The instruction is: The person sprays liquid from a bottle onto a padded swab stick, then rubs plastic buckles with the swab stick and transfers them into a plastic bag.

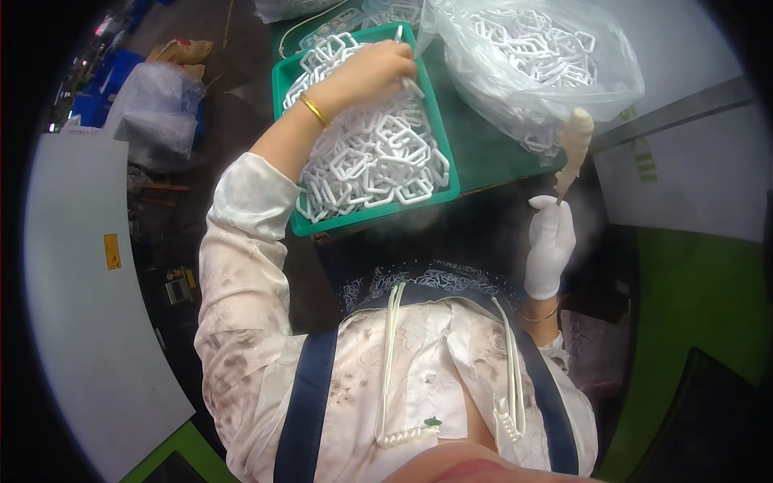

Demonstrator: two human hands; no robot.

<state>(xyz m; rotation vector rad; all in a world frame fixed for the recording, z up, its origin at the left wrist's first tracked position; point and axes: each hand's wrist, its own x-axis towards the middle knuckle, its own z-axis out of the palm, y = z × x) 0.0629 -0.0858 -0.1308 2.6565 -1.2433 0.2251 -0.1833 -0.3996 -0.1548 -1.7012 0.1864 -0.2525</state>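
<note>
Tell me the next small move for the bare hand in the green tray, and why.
Probably lift the left hand clear of the green tray, carrying the white plastic piece pinched in its fingers toward the gloved right hand. That hand already holds a cloth-wrapped tool upright beside the clear bag, apparently ready. The piece sticks up above the heap of white links, so it looks free to lift.

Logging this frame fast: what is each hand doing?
Left hand: bare, closed on a white plastic piece over the green tray.
Right hand: white-gloved, gripping a wrapped tool.
</note>
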